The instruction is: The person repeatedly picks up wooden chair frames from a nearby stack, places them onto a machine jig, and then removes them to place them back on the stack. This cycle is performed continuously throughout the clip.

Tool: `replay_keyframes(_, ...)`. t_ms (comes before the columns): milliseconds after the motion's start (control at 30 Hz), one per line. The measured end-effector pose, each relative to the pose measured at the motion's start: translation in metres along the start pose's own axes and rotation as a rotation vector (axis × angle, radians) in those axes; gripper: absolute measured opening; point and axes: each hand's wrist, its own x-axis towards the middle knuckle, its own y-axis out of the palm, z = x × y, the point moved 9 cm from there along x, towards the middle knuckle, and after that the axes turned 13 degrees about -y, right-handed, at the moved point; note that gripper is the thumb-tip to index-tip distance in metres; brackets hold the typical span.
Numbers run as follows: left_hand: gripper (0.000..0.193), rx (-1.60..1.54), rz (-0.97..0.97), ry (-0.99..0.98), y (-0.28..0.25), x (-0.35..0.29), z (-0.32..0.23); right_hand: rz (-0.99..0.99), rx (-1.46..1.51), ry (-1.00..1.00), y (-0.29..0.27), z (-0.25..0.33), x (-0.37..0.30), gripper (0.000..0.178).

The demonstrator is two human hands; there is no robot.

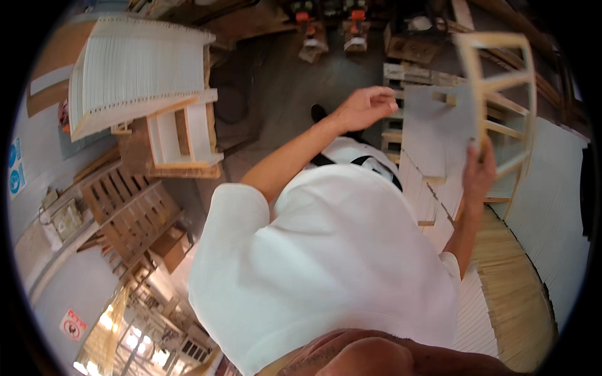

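Right hand (478, 168): the grip is closed on the lower part of the left rail of a frame (505, 81), fingers wrapped on the wood; how firmly it presses cannot be told. Left hand (370, 106): the grip is loosely spread, fingers partly bent and pointing to the right, in the air and well apart from the frame.

The frame is at the person's right, raised in front of the white panels (427, 138). Its long axis runs away from the person, the far end tipped slightly left. Its left rail is blurred.

The frame is of pale, bare wood, ladder-like, with long rails and several crosspieces bounding open bays. The panels are flat, smooth and straight-edged, lying beside a slatted wooden pallet (392, 135). Near the right forearm is a pale yellow wood stack (511, 276), finely lined; beyond it stands a white stack (555, 178) with narrow ribs. At the far left is a block of thin white sheets (144, 69), tightly ranked, with a wood-edged box (183, 165) just beside it.
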Motion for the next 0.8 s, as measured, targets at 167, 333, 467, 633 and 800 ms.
replay_keyframes(167, 0.053, -0.619, 0.217, 0.161, -0.004, -0.018, -0.083, 0.096, 0.014, -0.532, 0.062, 0.114, 0.068, 0.034)
replay_keyframes(333, 0.041, -0.756, 0.033, 0.273, -0.1, -0.023, -0.104, 0.234, 0.004, -0.667, 0.115, 0.166, 0.126, 0.037)
replay_keyframes(467, 0.039, -0.847, -0.024, 0.296, -0.181, -0.007, -0.109, 0.199, -0.053, -0.706, 0.142, 0.186, 0.172, 0.038)
replay_keyframes(633, 0.037, -0.899, 0.0, 0.265, -0.246, 0.017, -0.128, 0.18, -0.081, -0.808, 0.177, 0.219, 0.221, 0.036)
replay_keyframes(800, 0.032, -0.945, -0.03, 0.262, -0.294, 0.047, -0.147, 0.121, -0.085, -0.804, 0.208, 0.225, 0.269, 0.034)
